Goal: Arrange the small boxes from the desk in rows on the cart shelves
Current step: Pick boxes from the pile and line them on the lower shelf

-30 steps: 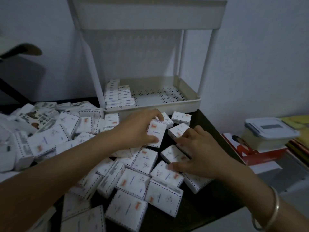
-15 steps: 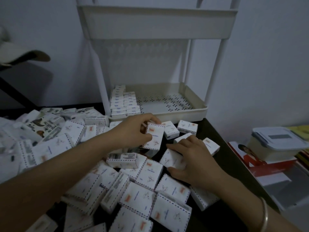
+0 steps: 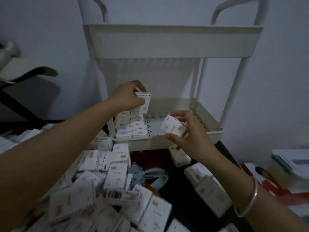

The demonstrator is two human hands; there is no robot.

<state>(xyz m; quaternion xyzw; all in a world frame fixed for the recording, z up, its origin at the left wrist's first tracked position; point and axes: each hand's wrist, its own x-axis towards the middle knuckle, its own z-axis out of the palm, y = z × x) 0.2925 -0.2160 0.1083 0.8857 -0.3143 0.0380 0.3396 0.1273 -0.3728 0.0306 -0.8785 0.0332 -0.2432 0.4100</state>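
The left hand point(image 3: 128, 96) has its grip closed on one small white box point(image 3: 144, 102), thumb on the near face and fingers over the top end. It holds the box upright above the rows of boxes point(image 3: 132, 126) packed into the left part of the cart's lower shelf point(image 3: 214, 129). The right hand point(image 3: 189, 136) pinches a second box point(image 3: 172, 126), tilted, between thumb below and fingertips above, over the bare part of that shelf near its front rim. The remaining boxes point(image 3: 103, 181) lie in a loose heap on the dark bench point(image 3: 180, 203). Since a fingertip pinch carries each one, these are probably light cardboard cartons. They are likely stiff along the edges, though the broad faces could dent under a hard squeeze, and the printed card looks smooth enough to slip. The sound hold is across the two narrow sides or ends with modest pressure. That leaves the underside free, so the box can be set flush against its neighbour without toppling the row.
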